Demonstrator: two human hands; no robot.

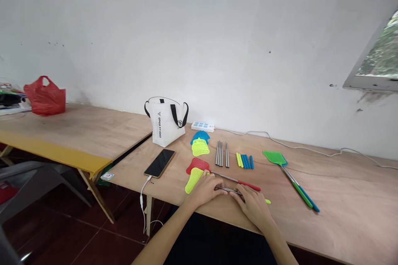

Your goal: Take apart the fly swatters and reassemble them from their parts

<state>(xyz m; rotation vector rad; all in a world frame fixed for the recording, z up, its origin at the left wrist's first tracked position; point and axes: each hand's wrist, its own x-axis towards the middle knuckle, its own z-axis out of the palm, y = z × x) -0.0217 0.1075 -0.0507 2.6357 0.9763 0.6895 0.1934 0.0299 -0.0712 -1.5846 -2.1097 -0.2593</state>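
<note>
A yellow-headed fly swatter (193, 179) lies at the table's near edge, its thin metal rod running between my hands. My left hand (205, 188) is closed on the rod close to the perforated head, partly covering it. My right hand (253, 203) grips the rod farther along, and the yellow handle tip pokes out beyond its fingers. Just behind lies a red fly swatter (198, 165) with a metal rod and red handle. Farther back are loose yellow (200, 148) and blue swatter heads (201, 135), several metal rods (221, 154), and short yellow and blue handles (245, 161).
Green and blue swatters (275, 157) lie together at the right. A phone (159, 163) on a white cable and a white tote bag (168, 124) occupy the left side. A power strip (202, 126) sits by the wall, and a red plastic bag (46, 97) stands on the neighbouring table.
</note>
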